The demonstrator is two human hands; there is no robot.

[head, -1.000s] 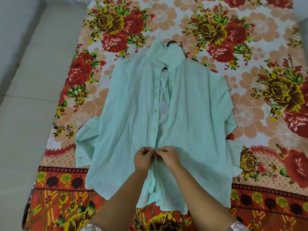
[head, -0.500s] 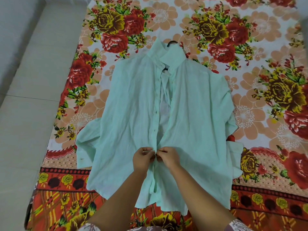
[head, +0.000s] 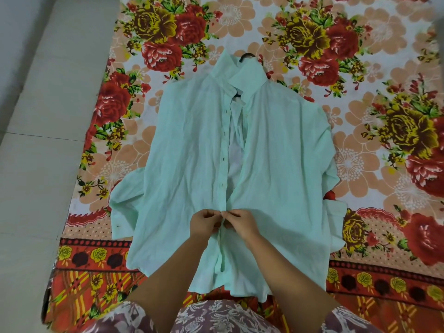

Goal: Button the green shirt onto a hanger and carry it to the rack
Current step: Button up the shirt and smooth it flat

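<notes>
Head view: the green shirt (head: pixel 192 164) lies flat on the flowered bedsheet (head: pixel 360 164), hanger hook (head: pixel 246 55) above its collar. Both hands' positions match a second ago: left hand (head: pixel 204 224) and right hand (head: pixel 241 223), each grip pinched on the placket below the open gap, so this button seems unfinished.

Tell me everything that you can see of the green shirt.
The green shirt is pale mint, thin and creased. It lies flat, front up, on the floral bedsheet, collar away from the person, with a dark hanger hook showing above the collar. The front is open above the hands. The left hand and right hand pinch the placket low down.
</notes>
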